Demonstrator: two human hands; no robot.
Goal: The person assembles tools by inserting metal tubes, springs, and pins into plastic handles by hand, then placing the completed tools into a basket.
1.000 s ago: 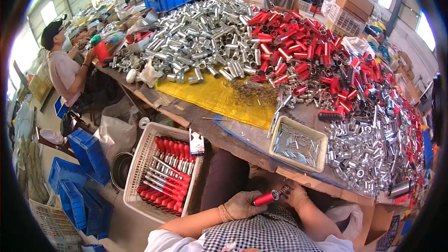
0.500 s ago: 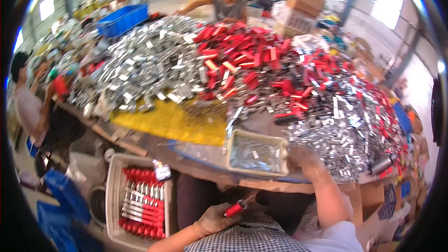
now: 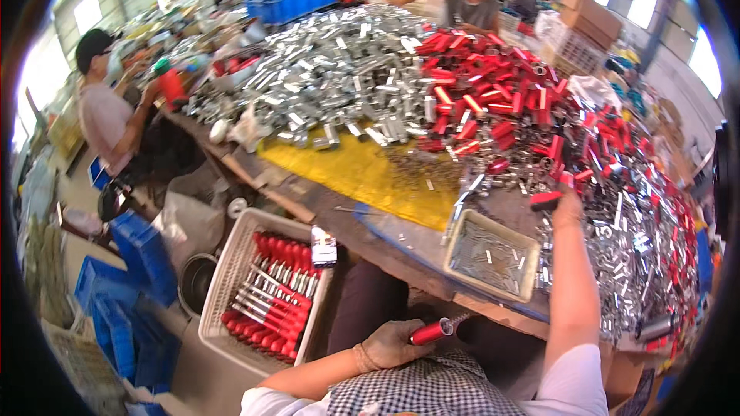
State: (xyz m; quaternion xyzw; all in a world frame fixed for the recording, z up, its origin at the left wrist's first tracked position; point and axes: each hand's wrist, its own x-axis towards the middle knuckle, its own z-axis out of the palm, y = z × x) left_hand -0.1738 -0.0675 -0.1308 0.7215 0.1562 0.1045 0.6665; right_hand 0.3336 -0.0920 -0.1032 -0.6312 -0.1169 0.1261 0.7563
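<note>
Close to my apron, my left hand [image 3: 390, 345] is closed around a short red tube [image 3: 432, 331] with a shiny metal end. A thin metal piece [image 3: 459, 319] shows just beyond that end. My right arm stretches forward over the table, and my right hand [image 3: 569, 208] is among the red pieces at the edge of the pile. Its fingers are small and partly hidden, so I cannot tell what they grip. A dark-ended red piece [image 3: 546, 200] lies right beside it. Nearer me, a cream tray [image 3: 493, 290] holds thin metal pins.
A heap of silver metal parts [image 3: 331, 77] adjoins the red pile [image 3: 493, 81] on the table. A yellow sheet [image 3: 362, 185] lies in front. At my left stands a white crate [image 3: 212, 323] of red-handled tools. Two people work across and left; a blue bin [image 3: 293, 1] sits behind.
My right hand has moved from beside the cream tray forward to the red pieces. My left hand still holds the red tube. The whole view has swung, shifting the scene rightward.
</note>
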